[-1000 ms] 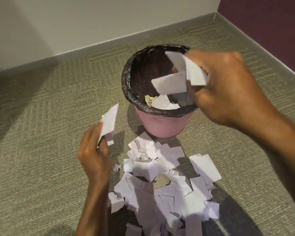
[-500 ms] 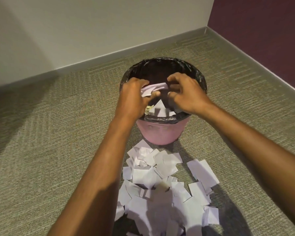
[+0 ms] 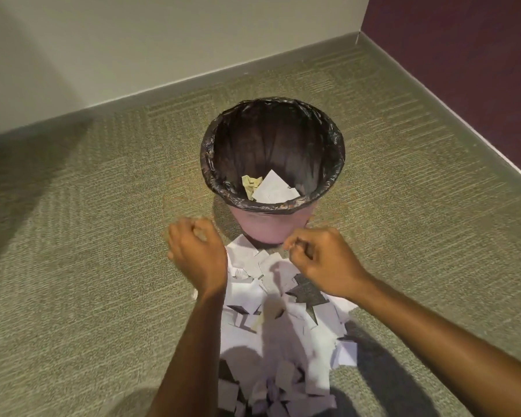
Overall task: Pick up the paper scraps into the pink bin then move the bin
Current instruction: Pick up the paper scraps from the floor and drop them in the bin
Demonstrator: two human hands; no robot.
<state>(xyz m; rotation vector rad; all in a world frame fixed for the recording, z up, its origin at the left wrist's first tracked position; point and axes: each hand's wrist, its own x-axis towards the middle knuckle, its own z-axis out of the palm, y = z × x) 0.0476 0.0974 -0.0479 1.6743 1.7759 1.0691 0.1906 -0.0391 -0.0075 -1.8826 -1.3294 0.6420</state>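
While hovering low over the heap of paper scraps [image 3: 278,323] on the carpet [image 3: 88,236], judging the scrap-gathering step as under way and far from done: only a few pieces lying inside the pink bin [image 3: 272,228], a crumpled yellowish scrap [image 3: 251,185] and white sheets beside it. Left hand [image 3: 197,255] sitting at the heap's left edge, fingers [image 3: 193,231] curled inward, blurred, with no paper visible between them; right hand [image 3: 325,260] above the heap's upper right, fingers [image 3: 295,243] curled and pinched close together, seemingly gripping nothing, though too blurred for certainty.

Calling next, as a judgement, for lowering both hands onto the near scraps, spreading and then closing the fingers around a bunch, lifting over the black liner [image 3: 211,164] rim and letting go inside. Thin, flat pieces probably slipping or fluttering aside if grabbed loosely.

Standing upright just beyond the heap, near the room's corner, mouth opening upward, long axis vertical, touching or nearly touching the topmost scraps at its base. Moving the bin remaining for afterwards.
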